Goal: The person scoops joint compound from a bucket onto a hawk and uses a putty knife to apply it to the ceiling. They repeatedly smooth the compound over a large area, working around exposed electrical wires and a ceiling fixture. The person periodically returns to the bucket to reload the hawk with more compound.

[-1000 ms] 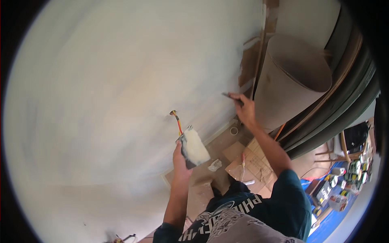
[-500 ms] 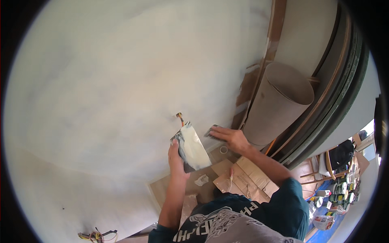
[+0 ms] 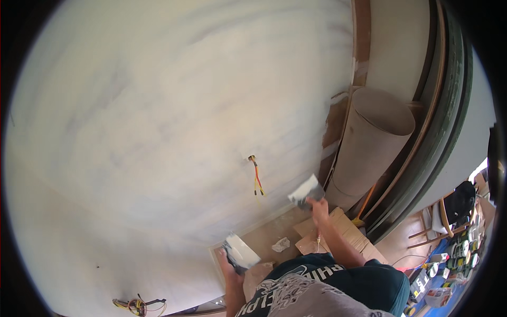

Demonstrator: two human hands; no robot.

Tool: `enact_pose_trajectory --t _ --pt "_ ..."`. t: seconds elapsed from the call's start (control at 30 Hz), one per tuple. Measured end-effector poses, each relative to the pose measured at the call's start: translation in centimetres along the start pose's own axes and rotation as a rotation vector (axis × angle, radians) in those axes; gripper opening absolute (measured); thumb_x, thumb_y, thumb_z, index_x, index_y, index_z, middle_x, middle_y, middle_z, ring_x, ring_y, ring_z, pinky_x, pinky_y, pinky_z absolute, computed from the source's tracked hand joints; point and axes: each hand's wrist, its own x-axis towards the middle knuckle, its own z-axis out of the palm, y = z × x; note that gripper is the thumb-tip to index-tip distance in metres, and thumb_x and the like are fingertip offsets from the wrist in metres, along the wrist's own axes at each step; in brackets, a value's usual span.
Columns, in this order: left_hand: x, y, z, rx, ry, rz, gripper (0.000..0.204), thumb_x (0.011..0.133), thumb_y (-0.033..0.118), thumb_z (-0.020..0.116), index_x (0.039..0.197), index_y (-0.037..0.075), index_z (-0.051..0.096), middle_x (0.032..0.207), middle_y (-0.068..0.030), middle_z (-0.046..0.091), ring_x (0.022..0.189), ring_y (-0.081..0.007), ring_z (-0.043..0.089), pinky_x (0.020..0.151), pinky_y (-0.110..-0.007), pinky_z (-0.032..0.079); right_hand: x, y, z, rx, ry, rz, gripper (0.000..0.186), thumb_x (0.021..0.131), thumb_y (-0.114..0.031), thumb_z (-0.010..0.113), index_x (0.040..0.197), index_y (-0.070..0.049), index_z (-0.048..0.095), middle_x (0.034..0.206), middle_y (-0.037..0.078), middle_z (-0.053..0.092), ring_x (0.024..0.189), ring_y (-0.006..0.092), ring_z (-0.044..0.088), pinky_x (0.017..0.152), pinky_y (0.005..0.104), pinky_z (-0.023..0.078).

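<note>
My left hand [image 3: 230,268], low and left of centre, grips a wide filling knife [image 3: 244,253] with a thick layer of white filler on its face. To the right, my right hand [image 3: 318,210] is closed round a second, dark filling knife [image 3: 308,192]. White filler coats the far part of its blade. Both knives are held apart from each other, in front of the pale wall [image 3: 158,137], which has smeary grey-purple streaks. Between them, higher up, red and yellow wires [image 3: 257,177] hang from a hole in that wall.
A large brown roll [image 3: 369,142] stands at the right beside tall curved panels [image 3: 449,105]. Cardboard [image 3: 364,240] and a crumpled piece [image 3: 281,244] lie on the floor. Several tubs [image 3: 462,248] stand at far right. More wires [image 3: 138,306] poke out at lower left.
My hands have moved apart: the left one went down with its filler-loaded knife, the right one slightly down and right. White filler now shows on the right knife's blade. The view has shifted.
</note>
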Motion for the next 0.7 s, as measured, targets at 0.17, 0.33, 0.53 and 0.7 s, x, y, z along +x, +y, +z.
enact_pose_trajectory --t 0.17,0.33,0.53,0.7 --pt "-0.9 -1.5 0.0 0.079 0.017 -0.081 0.049 0.104 0.043 0.04 0.136 0.007 0.048 0.129 -0.01 0.059 0.117 -0.0276 0.058 0.102 -0.045 0.046 -0.3 3.1 -0.8 0.031 -0.026 0.083 0.026 0.084 -0.006 0.069 0.108 -0.004 0.063 0.1 0.005 0.069 0.089 0.0186 0.067 0.078 0.0328 0.053" --pt "0.8 0.6 3.6 0.057 -0.069 0.054 0.052 0.103 0.046 0.04 0.135 0.005 0.049 0.13 -0.0107 0.057 0.118 -0.0274 0.056 0.102 -0.044 0.044 3.7 0.9 0.4 -0.081 -0.096 -0.099 0.029 0.083 -0.006 0.069 0.112 -0.003 0.063 0.101 0.005 0.069 0.094 0.017 0.065 0.083 0.0322 0.051" --pt "1.1 3.8 7.6 0.065 -0.12 0.132 0.051 0.103 0.041 0.042 0.136 0.002 0.048 0.134 -0.0134 0.056 0.122 -0.0267 0.055 0.104 -0.042 0.043 -1.4 -1.8 2.2 0.079 -0.242 -0.126 0.028 0.083 -0.006 0.071 0.11 -0.001 0.063 0.101 0.003 0.068 0.094 0.0149 0.064 0.082 0.0317 0.05" --pt "4.5 9.1 13.4 0.477 -0.118 0.172 0.044 0.101 0.038 0.048 0.115 -0.001 0.063 0.108 -0.0093 0.068 0.099 -0.0173 0.065 0.088 -0.034 0.051 -5.7 -7.7 4.9 -0.384 -0.46 -0.771 0.027 0.083 0.0 0.068 0.109 -0.002 0.066 0.107 0.008 0.071 0.1 0.0197 0.067 0.087 0.0337 0.051"
